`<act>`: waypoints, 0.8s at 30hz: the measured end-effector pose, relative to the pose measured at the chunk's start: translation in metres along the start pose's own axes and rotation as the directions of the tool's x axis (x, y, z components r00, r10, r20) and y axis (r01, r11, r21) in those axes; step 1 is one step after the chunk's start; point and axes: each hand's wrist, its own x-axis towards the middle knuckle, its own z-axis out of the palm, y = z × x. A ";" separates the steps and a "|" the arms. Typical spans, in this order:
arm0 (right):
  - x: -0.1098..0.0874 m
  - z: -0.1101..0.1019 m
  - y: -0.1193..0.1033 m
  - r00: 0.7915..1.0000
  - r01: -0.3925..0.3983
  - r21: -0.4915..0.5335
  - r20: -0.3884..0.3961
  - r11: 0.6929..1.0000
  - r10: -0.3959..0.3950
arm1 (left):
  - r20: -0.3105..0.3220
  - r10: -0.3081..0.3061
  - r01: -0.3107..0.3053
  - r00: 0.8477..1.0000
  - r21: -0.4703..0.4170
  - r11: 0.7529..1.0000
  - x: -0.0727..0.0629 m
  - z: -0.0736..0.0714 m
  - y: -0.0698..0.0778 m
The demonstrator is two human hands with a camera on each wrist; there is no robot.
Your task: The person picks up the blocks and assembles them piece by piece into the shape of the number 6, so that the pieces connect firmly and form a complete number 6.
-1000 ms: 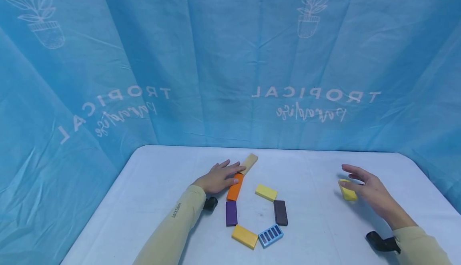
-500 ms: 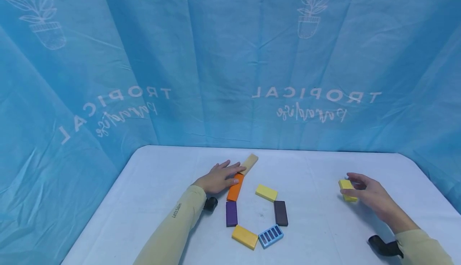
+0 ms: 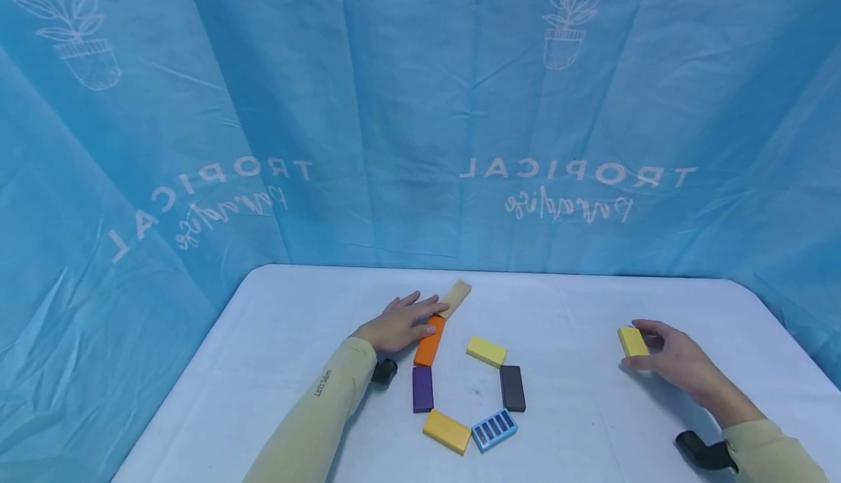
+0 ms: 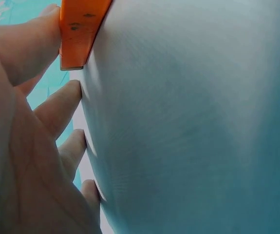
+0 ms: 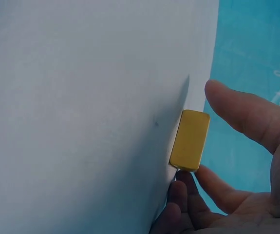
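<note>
My left hand (image 3: 397, 326) lies with fingers outspread at the orange block (image 3: 425, 352). Its thumb touches that block in the left wrist view, while other fingertips meet the white tabletop. One finger reaches over the near end of a tan block (image 3: 458, 293), which adjoins the orange one. At the right, my right hand (image 3: 683, 362) reaches around a small yellow block (image 3: 631, 341). In the right wrist view, the thumb (image 5: 242, 109) stands apart from this block and a fingertip is at its lower end. The thumb overlaps its near end in the head view.
A purple block (image 3: 423, 389), an amber block (image 3: 448, 432), a slotted light-blue block (image 3: 494, 430), a dark block (image 3: 512, 388) and a pale yellow block (image 3: 486, 350) continue a curved row from the orange one. A blue curtain (image 3: 420, 140) hangs behind the white table (image 3: 558, 322).
My right hand has come lower around the yellow block at the right, its thumb shifting from over the block to its near end. The left hand and the row stay put.
</note>
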 end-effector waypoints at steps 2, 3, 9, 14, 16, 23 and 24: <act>0.000 0.000 0.000 1.000 -0.003 -0.010 0.001 1.000 0.003 | -0.003 0.003 -0.003 1.000 -0.001 1.000 0.000 0.000 0.000; 0.000 0.000 0.000 1.000 -0.006 -0.012 0.000 1.000 0.006 | -0.001 -0.001 0.001 1.000 0.002 1.000 0.000 0.000 0.000; 0.001 0.000 0.000 1.000 -0.008 -0.025 -0.015 1.000 0.008 | -0.002 0.000 0.000 1.000 0.012 1.000 0.001 0.000 -0.001; 0.001 0.000 0.000 1.000 -0.006 -0.031 -0.018 1.000 0.005 | -0.009 0.004 -0.004 1.000 0.010 1.000 0.001 0.000 0.000; 0.000 0.000 0.000 1.000 -0.006 -0.029 -0.019 1.000 0.005 | -0.011 0.004 -0.004 1.000 0.008 1.000 0.001 0.000 0.000; 0.000 0.000 0.000 0.999 -0.024 -0.018 -0.027 1.000 0.023 | -0.008 0.004 -0.004 1.000 0.005 1.000 0.001 0.001 -0.001; 0.000 0.000 -0.001 0.999 -0.026 -0.018 -0.029 0.999 0.026 | -0.008 0.005 -0.005 1.000 0.004 1.000 0.001 0.001 -0.001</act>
